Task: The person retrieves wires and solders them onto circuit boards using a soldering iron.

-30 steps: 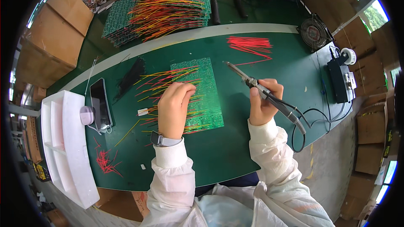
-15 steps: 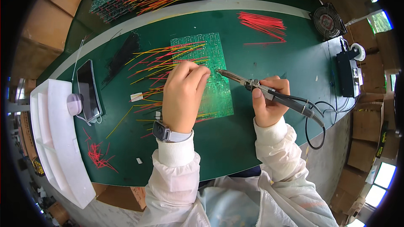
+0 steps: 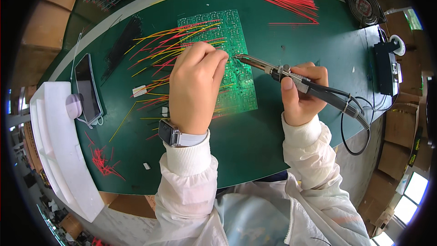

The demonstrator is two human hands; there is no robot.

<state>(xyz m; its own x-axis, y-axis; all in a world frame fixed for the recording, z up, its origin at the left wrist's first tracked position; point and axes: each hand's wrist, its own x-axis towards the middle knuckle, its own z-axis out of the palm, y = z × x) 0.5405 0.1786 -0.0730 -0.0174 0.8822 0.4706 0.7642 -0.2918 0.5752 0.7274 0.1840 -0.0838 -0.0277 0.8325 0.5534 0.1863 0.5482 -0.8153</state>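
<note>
A green circuit board (image 3: 236, 82) lies on the green table, with red and yellow wires (image 3: 173, 45) fanning out to its left. My left hand (image 3: 195, 89) rests on the board, its fingertips pinched at a spot near the board's middle; whether it holds a wire there is hidden. My right hand (image 3: 302, 93) grips a soldering iron (image 3: 291, 76). The iron's tip (image 3: 236, 56) points left and sits right beside my left fingertips on the board. A watch is on my left wrist.
A phone (image 3: 87, 89) lies at the left next to a white foam tray (image 3: 59, 150). Loose red wires (image 3: 289, 2) lie at the back, red scraps (image 3: 102, 161) at the front left. A black soldering station (image 3: 387, 68) and small fan (image 3: 364, 0) stand right.
The view has drawn closer to the board. My right hand brought the iron's tip left and down to my left fingertips, which shifted up onto the board's middle.
</note>
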